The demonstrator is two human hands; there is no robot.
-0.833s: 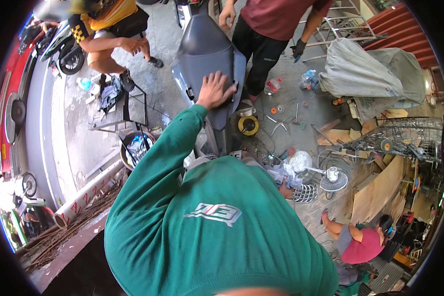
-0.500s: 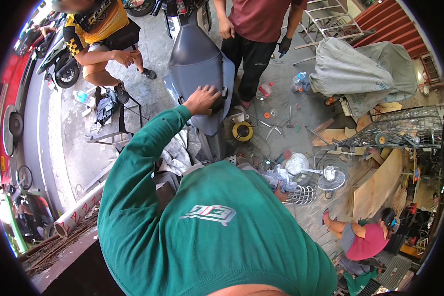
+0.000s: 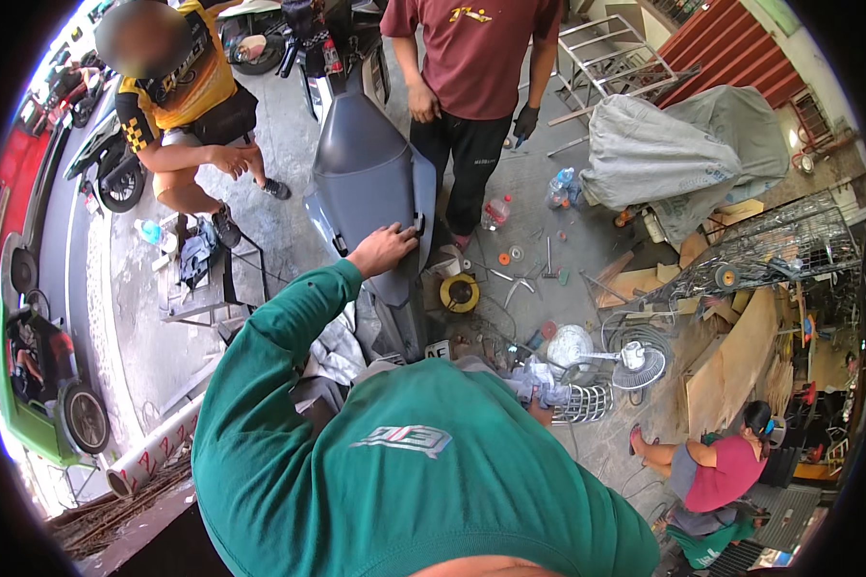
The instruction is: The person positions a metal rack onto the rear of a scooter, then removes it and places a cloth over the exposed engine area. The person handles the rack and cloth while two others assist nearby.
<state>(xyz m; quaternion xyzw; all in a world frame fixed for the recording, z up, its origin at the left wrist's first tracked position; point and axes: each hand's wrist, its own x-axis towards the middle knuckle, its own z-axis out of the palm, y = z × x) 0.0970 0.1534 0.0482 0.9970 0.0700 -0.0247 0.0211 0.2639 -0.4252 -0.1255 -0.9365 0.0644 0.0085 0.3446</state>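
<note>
Seemingly bracing, the left hand [image 3: 383, 250] rests loosely spread on the motorbike [image 3: 358, 144], steady pressure likely needed next; the right hand's [image 3: 541, 413] grip is unclear.

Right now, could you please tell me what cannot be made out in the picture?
In the head view:
- Palm of the left hand: turned down over the motorcycle.
- Right hand: mostly hidden by the green shirt.
- Head of the person in maroon: cut off by the top edge.
</note>
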